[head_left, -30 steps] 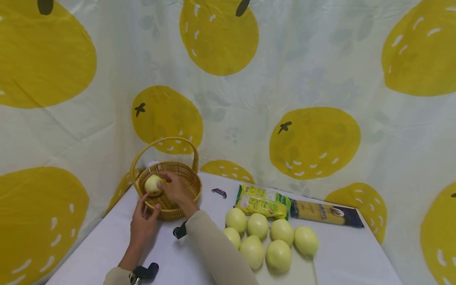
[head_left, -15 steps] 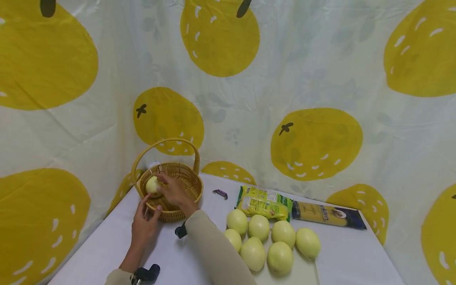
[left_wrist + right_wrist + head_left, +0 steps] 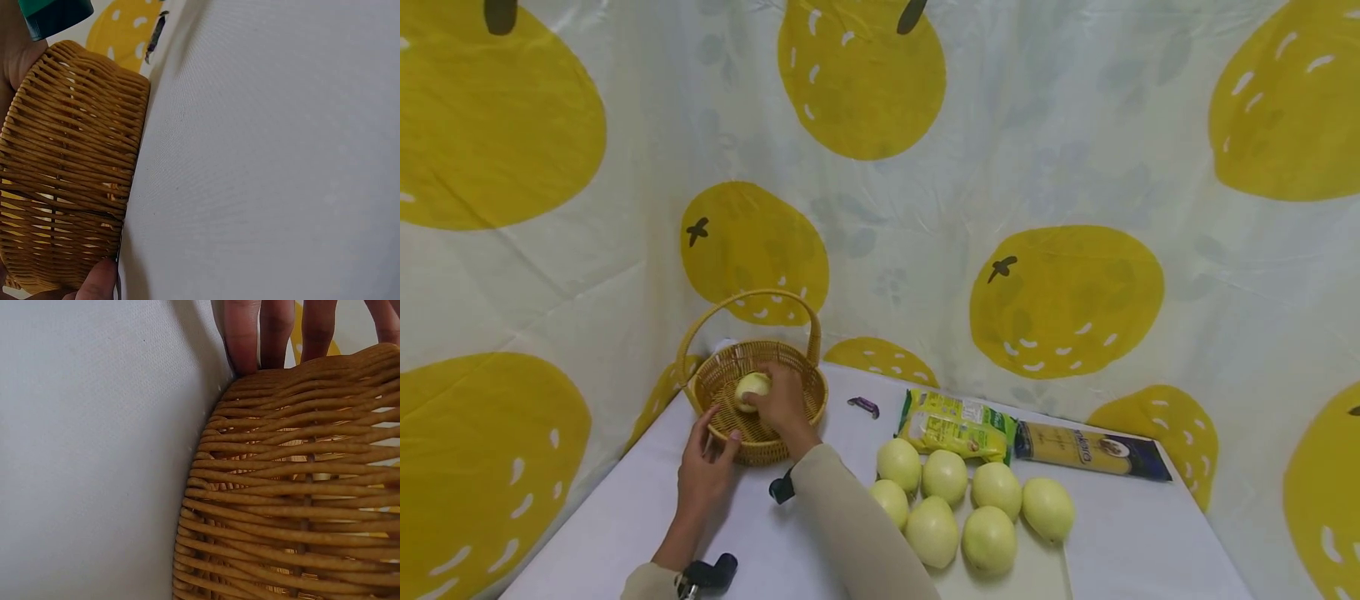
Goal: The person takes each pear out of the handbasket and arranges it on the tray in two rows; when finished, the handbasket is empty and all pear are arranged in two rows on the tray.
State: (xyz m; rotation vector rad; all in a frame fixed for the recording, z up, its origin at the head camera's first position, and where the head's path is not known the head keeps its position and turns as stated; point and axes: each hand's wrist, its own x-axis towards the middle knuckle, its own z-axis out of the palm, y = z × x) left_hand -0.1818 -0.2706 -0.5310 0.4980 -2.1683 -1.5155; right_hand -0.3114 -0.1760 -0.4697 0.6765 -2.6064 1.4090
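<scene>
In the head view a wicker basket [image 3: 762, 452] with an arched handle stands on the table at the left. My right hand [image 3: 782, 400] reaches inside it and grips a pale yellow-green pear [image 3: 751, 390], partly covered by the fingers. My left hand [image 3: 703, 475] rests against the basket's near left side, fingers spread along the outer wall. The left wrist view shows the woven wall [image 3: 69, 156] close up, with a fingertip [image 3: 100, 281] at its lower edge. Straight fingers [image 3: 244, 337] touch the wall's far end in the right wrist view.
Several more pears [image 3: 988, 540] sit on a pale board [image 3: 1045, 579] at the front right. Behind them lie a yellow-green packet [image 3: 955, 425] and a long blue-and-gold packet [image 3: 1090, 450]. A small purple wrapped piece [image 3: 865, 407] lies right of the basket. A fruit-patterned curtain [image 3: 910, 250] rises behind.
The pear has moved from the basket's left side toward its middle with my right hand, whose fingers now close round it. My left hand stays at the basket's side.
</scene>
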